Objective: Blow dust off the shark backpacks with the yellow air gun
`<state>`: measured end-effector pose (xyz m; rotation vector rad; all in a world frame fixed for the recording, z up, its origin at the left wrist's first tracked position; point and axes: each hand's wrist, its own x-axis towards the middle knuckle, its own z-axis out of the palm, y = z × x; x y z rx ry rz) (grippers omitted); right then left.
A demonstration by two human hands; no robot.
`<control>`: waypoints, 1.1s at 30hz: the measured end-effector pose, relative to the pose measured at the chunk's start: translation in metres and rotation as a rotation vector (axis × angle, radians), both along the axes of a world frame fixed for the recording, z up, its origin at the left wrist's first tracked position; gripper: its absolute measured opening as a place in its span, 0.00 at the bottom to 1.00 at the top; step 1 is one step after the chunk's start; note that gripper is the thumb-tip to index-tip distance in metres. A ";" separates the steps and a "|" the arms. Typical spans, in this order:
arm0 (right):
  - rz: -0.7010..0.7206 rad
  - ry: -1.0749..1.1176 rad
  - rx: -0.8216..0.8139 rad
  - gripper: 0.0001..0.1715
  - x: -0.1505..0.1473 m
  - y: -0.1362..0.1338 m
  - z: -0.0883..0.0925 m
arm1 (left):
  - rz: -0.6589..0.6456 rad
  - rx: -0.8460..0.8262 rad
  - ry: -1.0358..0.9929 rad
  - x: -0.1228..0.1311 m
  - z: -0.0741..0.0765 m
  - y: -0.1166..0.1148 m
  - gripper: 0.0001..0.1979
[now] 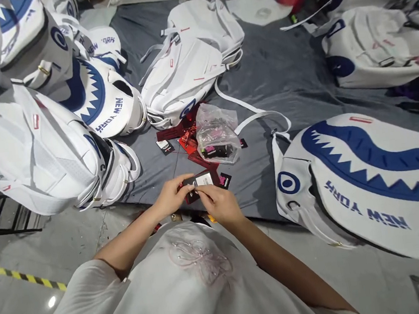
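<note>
My left hand (pixel 173 194) and my right hand (pixel 220 203) meet at the table's near edge, fingertips almost touching. Between them is a black hang tag (pixel 205 178) with a white label. The left thumb and fingers pinch its left side, while the right thumb and finger close on its lower edge; any string there is too small to make out. Just beyond lie dark red ribbon-like strips (pixel 171 133), a clear plastic bag (pixel 217 131) with dark tags inside, and another black tag (pixel 164 147). A black and pink tag (pixel 225 179) sits beside my right hand.
White backpacks (pixel 198 62) lie across the grey cloth-covered table (pixel 278 63). A white and blue backpack with toothed trim (pixel 370 174) stands at right, overhanging the near edge. More bags (pixel 42 146) pile up at left. A white strap (pixel 253 109) trails over the cloth.
</note>
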<state>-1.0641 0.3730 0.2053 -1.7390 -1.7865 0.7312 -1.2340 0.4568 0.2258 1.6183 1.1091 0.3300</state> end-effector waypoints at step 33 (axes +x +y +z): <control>0.338 -0.308 -0.463 0.22 0.033 0.014 0.031 | 0.054 -0.078 0.243 0.045 -0.012 -0.012 0.19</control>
